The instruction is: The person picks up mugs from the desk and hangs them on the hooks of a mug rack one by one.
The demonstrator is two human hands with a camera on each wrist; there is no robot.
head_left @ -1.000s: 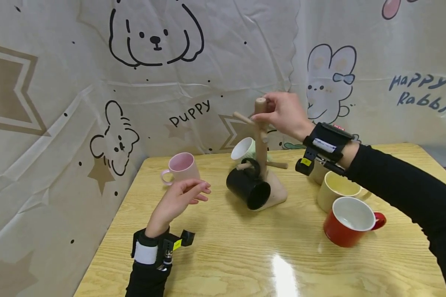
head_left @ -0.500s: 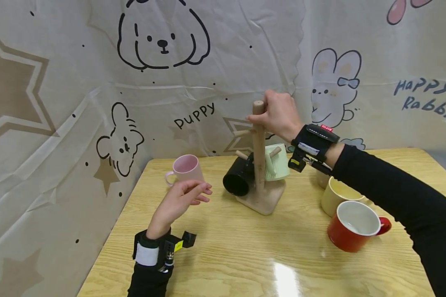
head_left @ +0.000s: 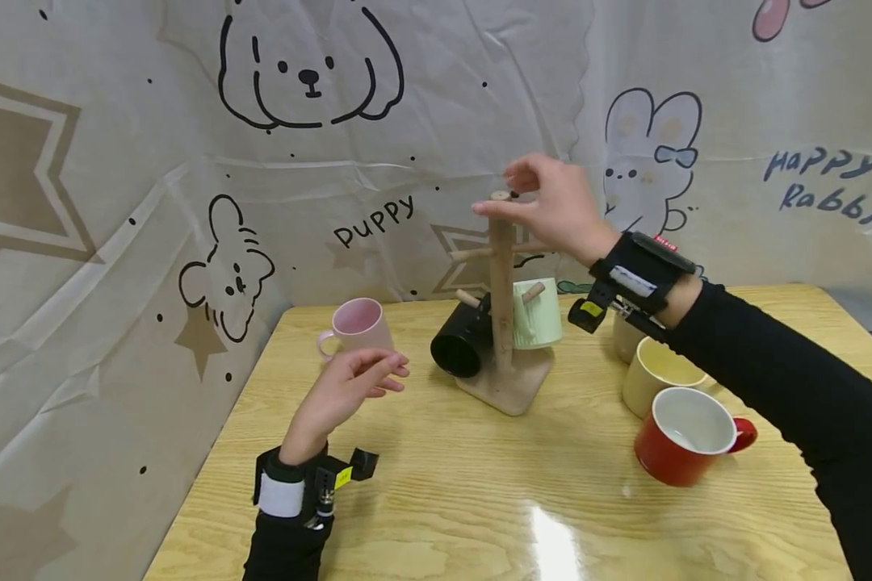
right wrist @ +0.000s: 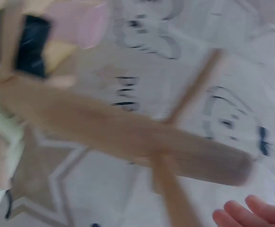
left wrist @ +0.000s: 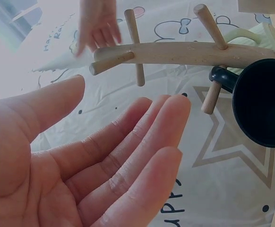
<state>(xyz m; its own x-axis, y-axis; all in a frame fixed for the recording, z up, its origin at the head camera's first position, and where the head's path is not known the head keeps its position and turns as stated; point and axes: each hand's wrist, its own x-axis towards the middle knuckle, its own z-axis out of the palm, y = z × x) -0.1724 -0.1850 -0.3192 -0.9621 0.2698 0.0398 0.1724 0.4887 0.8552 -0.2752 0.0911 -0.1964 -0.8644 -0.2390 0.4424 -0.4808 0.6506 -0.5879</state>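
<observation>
A wooden mug tree (head_left: 502, 282) stands upright mid-table, with bare pegs near its top. On a lower peg at its left hangs a black mug (head_left: 456, 351), its handle looped over the peg (left wrist: 212, 97). A pale green mug (head_left: 542, 316) is at the post's right side, behind another lower peg. My right hand (head_left: 559, 206) hovers at the post's top, thumb and fingers spread; its fingertips (right wrist: 262, 210) are apart from the wood in the right wrist view. My left hand (head_left: 337, 395) is held palm up before the pink mug (head_left: 362, 319), holding nothing.
At the right of the wooden table (head_left: 436, 500) stand a red mug (head_left: 672, 448), a yellow mug (head_left: 645, 387) and a greyish mug (head_left: 625, 337) partly hidden by the right wrist. A printed cloth (head_left: 378, 161) hangs behind and along the left.
The mug tree has turned and been set level, bringing the green mug from behind the post to its right and the black mug leftward. My right hand has let go of the post's top.
</observation>
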